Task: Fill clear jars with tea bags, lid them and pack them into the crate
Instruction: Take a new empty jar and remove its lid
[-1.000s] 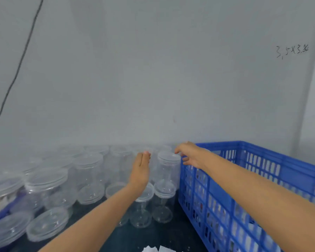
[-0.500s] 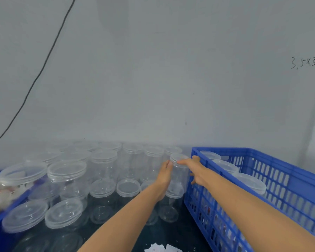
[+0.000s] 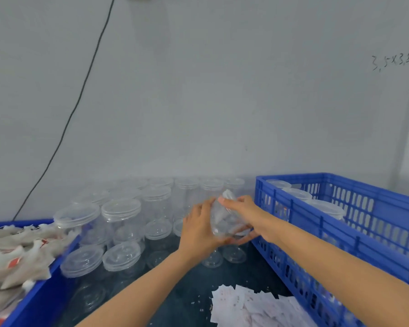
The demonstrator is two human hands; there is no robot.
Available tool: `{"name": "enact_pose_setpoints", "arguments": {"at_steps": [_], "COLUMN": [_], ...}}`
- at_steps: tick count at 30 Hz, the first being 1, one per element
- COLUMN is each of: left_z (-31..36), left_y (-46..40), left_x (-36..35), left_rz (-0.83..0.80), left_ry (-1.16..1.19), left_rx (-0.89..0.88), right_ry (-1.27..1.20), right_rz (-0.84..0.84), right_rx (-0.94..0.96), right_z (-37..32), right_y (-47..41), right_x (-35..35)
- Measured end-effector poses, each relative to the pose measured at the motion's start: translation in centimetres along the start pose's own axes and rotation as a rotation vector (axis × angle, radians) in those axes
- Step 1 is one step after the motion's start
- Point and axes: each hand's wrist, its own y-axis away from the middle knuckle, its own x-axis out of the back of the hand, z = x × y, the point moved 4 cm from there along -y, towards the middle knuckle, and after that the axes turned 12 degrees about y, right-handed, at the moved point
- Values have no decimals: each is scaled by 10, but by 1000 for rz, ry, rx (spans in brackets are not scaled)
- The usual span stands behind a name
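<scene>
A clear empty jar (image 3: pixel 223 220) with its lid on is held tilted between both hands, lifted off the stack of jars. My left hand (image 3: pixel 200 228) grips its left side and bottom. My right hand (image 3: pixel 242 213) grips its right side, fingers over the lid end. Behind and left stand several stacked clear jars (image 3: pixel 125 215) with lids. The blue crate (image 3: pixel 354 234) on the right holds several lidded jars (image 3: pixel 326 208). Tea bags (image 3: pixel 12 253) fill a blue bin at the left.
White paper slips (image 3: pixel 250 308) lie on the dark table (image 3: pixel 182 300) near the crate's front. The blue bin (image 3: pixel 43 296) sits at the lower left. A black cable (image 3: pixel 80 90) runs down the grey wall behind the jars.
Both hands have closed round one jar from the stack next to the crate and lifted it toward me, tilting it. The view has dropped, bringing the tea bag bin into sight.
</scene>
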Motion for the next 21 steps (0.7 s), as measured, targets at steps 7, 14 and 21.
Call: {"name": "enact_pose_setpoints", "arguments": {"at_steps": [7, 14, 21], "left_z": [-9, -31, -65], "left_y": [68, 102, 122], "left_x": [27, 68, 97], "left_rz": [-65, -498, -322], "left_ry": [-86, 390, 578], "left_rx": [43, 330, 521], "right_ry": [504, 598, 192], "right_rz": [235, 44, -22], "right_rx": [169, 689, 709], "right_z": [-4, 1, 18], "right_y": [34, 59, 57], "right_x": [-55, -85, -85]}}
